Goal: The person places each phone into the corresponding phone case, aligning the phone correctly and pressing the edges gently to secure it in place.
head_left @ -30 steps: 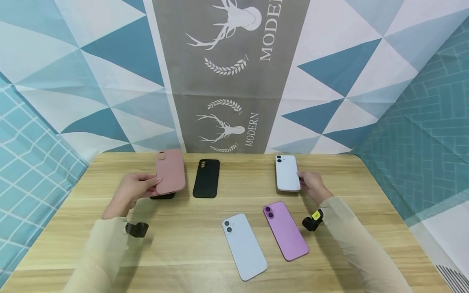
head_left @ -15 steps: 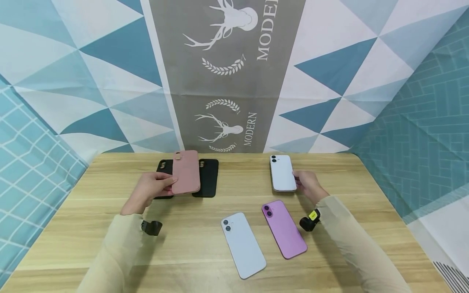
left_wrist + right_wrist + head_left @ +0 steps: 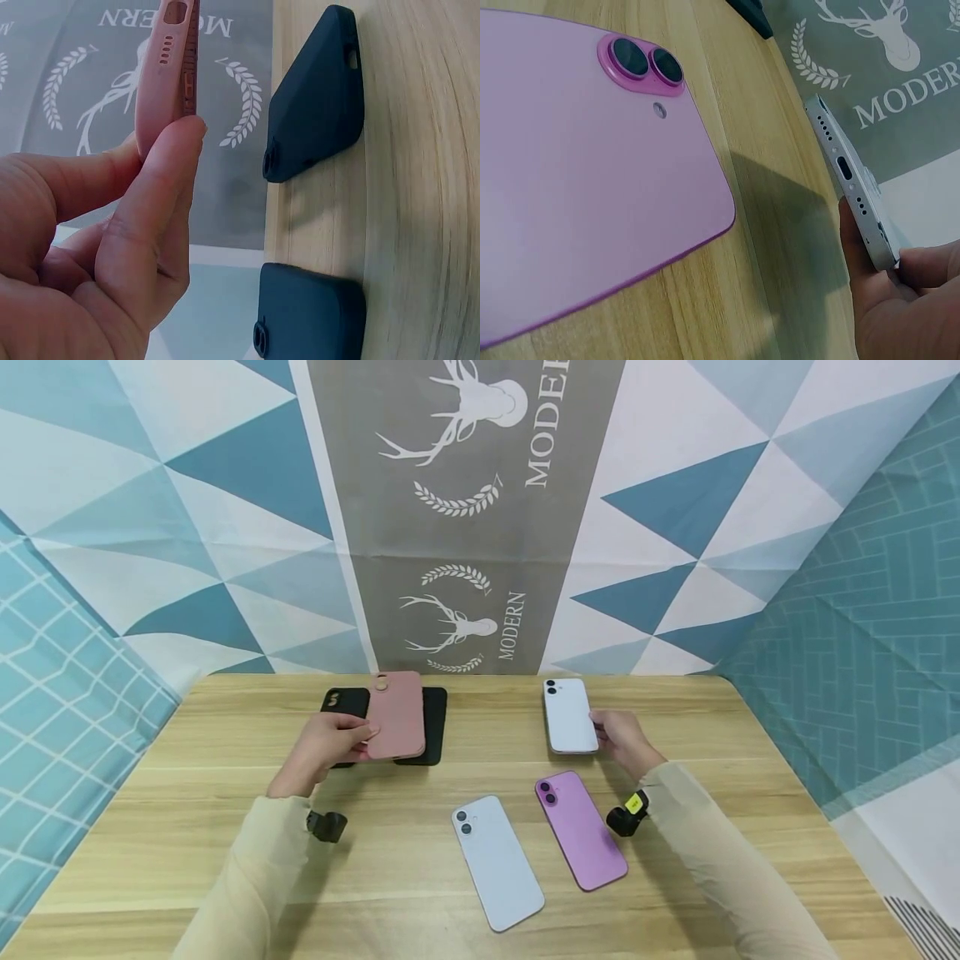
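My left hand [image 3: 335, 739] pinches a pink phone case [image 3: 396, 717] by its left edge, thumb on the back face. In the left wrist view the pink case [image 3: 166, 75] is edge-on and raised over the table, its inside facing away from the palm. Beneath it lie two black phone cases, one at the left [image 3: 345, 702] and one at the right [image 3: 435, 727], each partly covered in the head view. At the right, my right hand [image 3: 621, 735] grips a white phone [image 3: 568, 717] by its right edge. The right wrist view shows that phone's bottom end [image 3: 851, 180], lifted off the wood.
A second white phone [image 3: 498, 864] and a purple phone [image 3: 581, 831] lie back-up on the wooden table [image 3: 405, 877], in front of the hands. A patterned cloth [image 3: 450, 535] hangs along the table's back edge.
The left hand has carried the pink case rightward, from over the left black case to partly over the right one. The right hand and its white phone have shifted slightly left.
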Available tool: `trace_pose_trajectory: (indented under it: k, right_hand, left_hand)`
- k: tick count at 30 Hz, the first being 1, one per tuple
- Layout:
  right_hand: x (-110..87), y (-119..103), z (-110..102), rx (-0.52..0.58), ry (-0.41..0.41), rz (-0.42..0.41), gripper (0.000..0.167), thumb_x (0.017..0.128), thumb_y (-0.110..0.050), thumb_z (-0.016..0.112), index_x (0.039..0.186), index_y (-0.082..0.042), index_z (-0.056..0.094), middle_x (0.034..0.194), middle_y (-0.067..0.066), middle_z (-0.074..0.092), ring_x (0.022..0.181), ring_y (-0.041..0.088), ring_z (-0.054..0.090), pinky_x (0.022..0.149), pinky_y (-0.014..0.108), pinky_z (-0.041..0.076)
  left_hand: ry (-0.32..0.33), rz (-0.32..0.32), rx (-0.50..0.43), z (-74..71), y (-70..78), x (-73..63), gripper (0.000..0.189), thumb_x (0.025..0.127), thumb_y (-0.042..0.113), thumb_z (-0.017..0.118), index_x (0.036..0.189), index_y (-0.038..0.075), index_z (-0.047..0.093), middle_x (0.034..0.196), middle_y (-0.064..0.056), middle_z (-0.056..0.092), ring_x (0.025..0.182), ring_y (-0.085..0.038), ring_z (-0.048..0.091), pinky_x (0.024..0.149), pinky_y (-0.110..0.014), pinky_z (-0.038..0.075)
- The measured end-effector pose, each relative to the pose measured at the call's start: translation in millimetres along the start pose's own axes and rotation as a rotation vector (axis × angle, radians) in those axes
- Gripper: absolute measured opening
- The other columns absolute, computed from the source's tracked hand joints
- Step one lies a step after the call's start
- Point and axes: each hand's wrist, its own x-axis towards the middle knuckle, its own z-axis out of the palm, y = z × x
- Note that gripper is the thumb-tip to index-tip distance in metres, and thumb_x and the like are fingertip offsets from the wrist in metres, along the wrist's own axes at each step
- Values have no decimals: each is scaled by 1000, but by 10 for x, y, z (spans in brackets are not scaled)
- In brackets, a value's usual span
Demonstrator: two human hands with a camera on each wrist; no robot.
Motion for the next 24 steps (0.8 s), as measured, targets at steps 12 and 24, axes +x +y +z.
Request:
trace_pose_trajectory:
  k: [12,24]
  right_hand:
    - [-35,-20,90,-11,-25,-4,29,95,-9,47,119,8,50,78,-2,55,70,6,51,59,16,46]
    - [-61,1,123,-31,-49,-10,24,96,-12,45,113,4,52,77,-4,54,71,6,52,62,15,47]
  left_hand:
    - [-23,12,-34,124,81,13,35,94,11,55,119,-14,54,78,-6,66,60,-5,64,71,-33,59]
    - [-33,33,-47,291,120,73,32,94,9,56,116,-14,56,74,-5,66,58,-5,63,66,-30,59]
